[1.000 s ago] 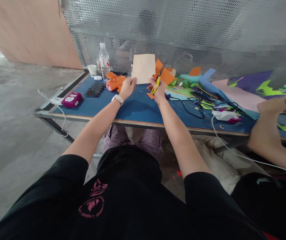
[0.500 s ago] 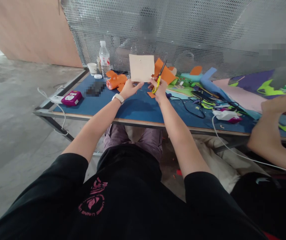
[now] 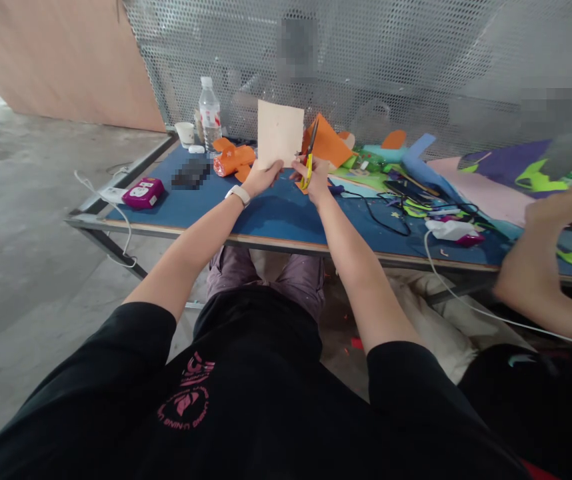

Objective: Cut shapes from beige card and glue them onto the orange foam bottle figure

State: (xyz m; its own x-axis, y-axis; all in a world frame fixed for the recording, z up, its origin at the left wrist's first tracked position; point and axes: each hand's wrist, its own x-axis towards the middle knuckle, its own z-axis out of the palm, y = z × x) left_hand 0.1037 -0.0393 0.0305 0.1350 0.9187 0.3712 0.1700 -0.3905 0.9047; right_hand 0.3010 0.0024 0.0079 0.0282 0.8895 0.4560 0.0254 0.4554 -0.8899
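Card (image 3: 281, 133) — now tipped more upright | left hand (image 3: 265, 178) clamped again on its lower edge — apparently steadied | right hand (image 3: 319, 179) clamped on scissors (image 3: 309, 162) | over worktop (image 3: 279, 217), inside near edge

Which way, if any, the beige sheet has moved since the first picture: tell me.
Yes: the beige sheet has shifted slightly left, nearer the standing water bottle.

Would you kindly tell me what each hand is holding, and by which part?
Left hand: cream sheet, by its lower edge. Right hand: scissors, by their yellow handles; whether it also grips the sheet is unclear.
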